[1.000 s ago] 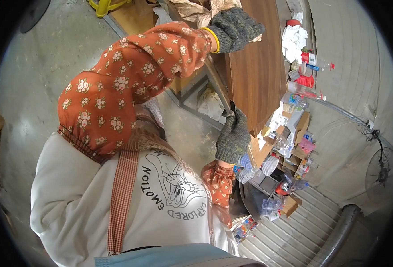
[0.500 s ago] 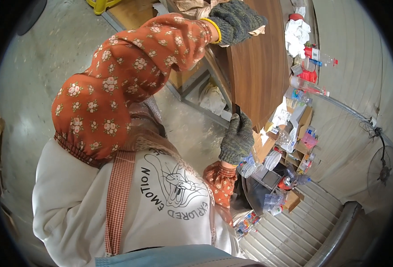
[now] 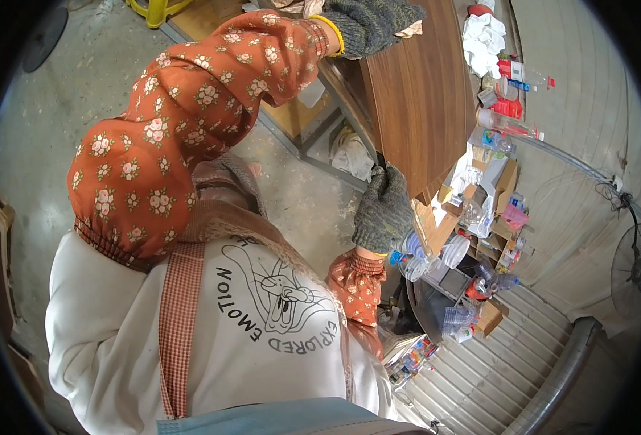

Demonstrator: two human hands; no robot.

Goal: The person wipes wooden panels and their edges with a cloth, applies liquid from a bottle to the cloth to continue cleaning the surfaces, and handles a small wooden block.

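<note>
A long brown wood-grain panel stretches from the top edge of the view down to its middle. At the top, my left hand, in a dark grey knit glove with a yellow cuff, lies over the panel's far part, closed on a crumpled tan cloth that pokes out past the fingers. My right hand, gloved the same way, is closed around the panel's near corner; its fingertips are partly hidden. Floral red-brown sleeves cover both forearms.
Under the panel stands a metal-framed bench with a white bag inside. To the right are plastic bottles, white crumpled paper, cardboard boxes and a fan. A yellow stool is at upper left.
The whole view has shifted slightly. My left hand with the cloth sits a little further up and left; my right hand keeps its place at the panel's corner.
</note>
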